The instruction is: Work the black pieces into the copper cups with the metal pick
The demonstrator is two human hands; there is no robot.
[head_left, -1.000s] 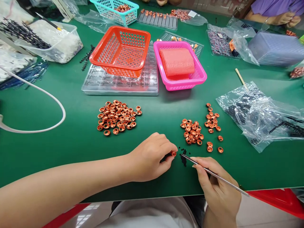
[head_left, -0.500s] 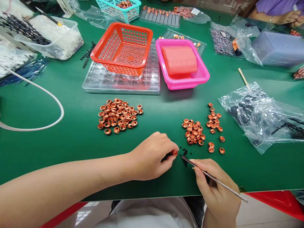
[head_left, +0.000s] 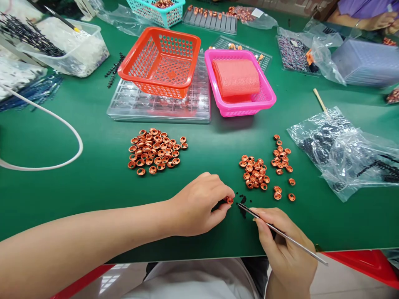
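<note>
Between thumb and forefinger, my left hand (head_left: 202, 205) pinches a small copper-coloured cup-shaped part (head_left: 230, 200) just above the green table. My right hand (head_left: 285, 245) grips a slim metal tool, seemingly tweezers (head_left: 289, 238), like a pen. The tool's tip is at a little heap of tiny black pieces (head_left: 243, 211), just right of the held part. Whether the tip carries a piece is too small to tell. Similar copper parts lie in a larger pile (head_left: 154, 151) to the left, a smaller pile (head_left: 254, 173) beyond my hands, and a loose group (head_left: 280, 160) at right.
An orange basket (head_left: 160, 62) sits on clear compartment trays (head_left: 124, 104). Beside it, a pink basket (head_left: 218, 104) holds folded pink foam. Plastic bags of black parts (head_left: 336, 145) lie at right. A white cable (head_left: 77, 137) loops at left. Another person's hands (head_left: 385, 20) are at far right.
Almost nothing differs. The metal tool's back end has shifted very slightly right; my left hand and the copper part hold their place.
</note>
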